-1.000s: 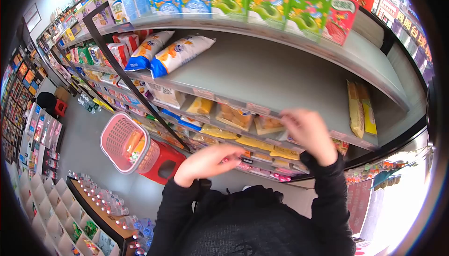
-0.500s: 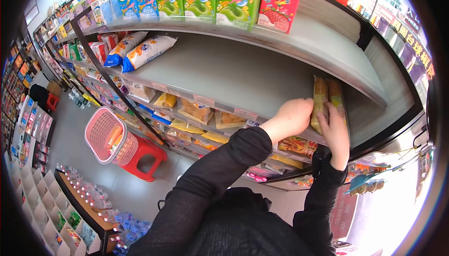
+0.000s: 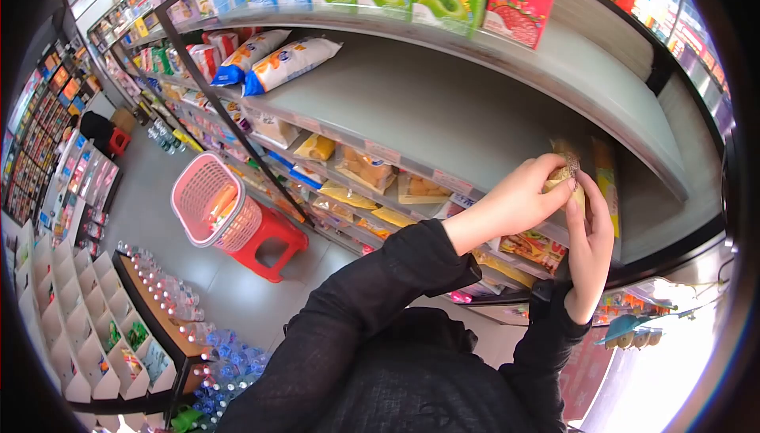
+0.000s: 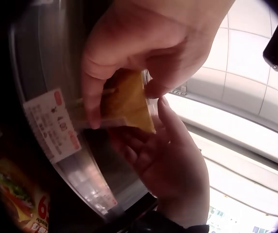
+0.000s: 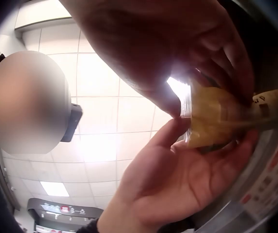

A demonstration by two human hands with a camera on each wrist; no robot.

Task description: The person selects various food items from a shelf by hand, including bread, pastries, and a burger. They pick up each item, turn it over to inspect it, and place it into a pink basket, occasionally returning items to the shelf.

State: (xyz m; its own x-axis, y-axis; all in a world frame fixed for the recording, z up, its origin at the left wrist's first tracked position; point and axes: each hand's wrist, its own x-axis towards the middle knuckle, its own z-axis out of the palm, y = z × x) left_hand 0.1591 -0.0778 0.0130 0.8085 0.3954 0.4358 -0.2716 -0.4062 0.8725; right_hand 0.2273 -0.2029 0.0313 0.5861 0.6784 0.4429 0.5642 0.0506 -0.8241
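Note:
Over the right end of the middle shelf, both hands hold a yellow packet of bread (image 4: 129, 99) in a clear-edged wrapper. My left hand (image 3: 514, 199) reaches across and grips it from the left, thumb and fingers around its sides. My right hand (image 3: 592, 247) holds it from the right, fingers curled behind and thumb at the near edge. The packet's crimped end (image 5: 187, 114) faces me in the right wrist view, and the hands hide much of its middle. A second yellow packet (image 3: 607, 180) stands just right of it on the shelf.
Two white-and-blue bags (image 3: 289, 65) lie at the middle shelf's left. Drink cartons (image 3: 518, 1) line the upper shelf; more bread packets (image 3: 364, 168) fill the lower one. A pink basket (image 3: 186, 203) holding packets sits on a red stool (image 3: 273, 251). Bottles (image 3: 229, 362) stand lower left.
Both hands have moved from in front of the shelf to its right end, the left crossing rightward. They have taken hold of the left yellow packet, now drawn slightly away from its neighbour.

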